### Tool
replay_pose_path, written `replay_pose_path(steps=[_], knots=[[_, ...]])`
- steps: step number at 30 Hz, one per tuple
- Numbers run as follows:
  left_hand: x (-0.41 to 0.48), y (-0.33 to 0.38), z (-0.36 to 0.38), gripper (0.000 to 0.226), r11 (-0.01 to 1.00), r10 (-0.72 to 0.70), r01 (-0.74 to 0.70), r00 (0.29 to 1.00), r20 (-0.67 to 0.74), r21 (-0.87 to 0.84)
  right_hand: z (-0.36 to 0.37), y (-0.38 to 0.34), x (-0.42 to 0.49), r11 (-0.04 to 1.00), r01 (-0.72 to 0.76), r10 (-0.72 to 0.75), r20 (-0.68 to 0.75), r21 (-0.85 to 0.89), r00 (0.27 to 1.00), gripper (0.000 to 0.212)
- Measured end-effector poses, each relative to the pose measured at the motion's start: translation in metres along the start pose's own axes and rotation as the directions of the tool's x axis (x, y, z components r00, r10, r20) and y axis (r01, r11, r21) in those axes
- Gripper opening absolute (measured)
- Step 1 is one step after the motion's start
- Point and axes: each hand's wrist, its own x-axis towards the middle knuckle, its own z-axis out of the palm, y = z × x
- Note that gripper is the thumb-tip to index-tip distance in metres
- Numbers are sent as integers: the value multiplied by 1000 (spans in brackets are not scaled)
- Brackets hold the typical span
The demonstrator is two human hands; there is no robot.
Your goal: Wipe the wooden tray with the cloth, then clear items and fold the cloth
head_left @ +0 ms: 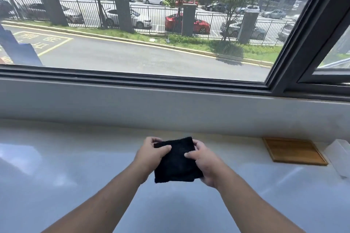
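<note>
Both my hands are on the black cloth, folded into a small square, held in front of me over the white counter. My left hand clamps the cloth's left edge, thumb lying across the top face near the far left corner, fingers curled underneath. My right hand clamps the right edge the same way, thumb pressed onto the top face, fingers wrapped under the near right corner. So both grips are closed on the cloth. Can't tell if the cloth touches the counter or hangs just above it. Its near edge shows stacked layers.

The wooden tray lies flat on the counter, far right, near the back wall, well apart from my hands. Nothing sits on it. Just beside its right side is a pale translucent box, partly cut by the frame edge.

Behind the counter runs a grey sill and a dark-framed window, with a road, fence and parked cars outside.
</note>
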Motion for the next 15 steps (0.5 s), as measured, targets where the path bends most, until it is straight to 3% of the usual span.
replay_pose_path(steps=[4, 7, 9, 12, 13, 15], knots=[[12, -101, 5, 52, 978, -183, 183, 983, -3, 97, 1, 91, 22, 970, -143, 123, -112, -198, 986, 63], [15, -159, 13, 51, 955, -204, 205, 979, -29, 213, -2, 152, 33, 922, -218, 176, -155, -321, 972, 70], [16, -183, 15, 51, 903, -123, 136, 991, -59, 408, -4, 178, 33, 853, -190, 106, -194, -487, 975, 70], [16, -199, 11, 46, 695, 49, -53, 998, 27, 717, -14, 197, 31, 632, -41, -179, -197, -774, 964, 59], [17, -199, 9, 42, 632, 66, -108, 994, 86, 767, -17, 198, 32, 572, 5, -215, -144, -820, 966, 55], [18, -190, 7, 40, 528, 28, -179, 981, 193, 830, -18, 189, 34, 479, 30, -148, -47, -877, 988, 48]])
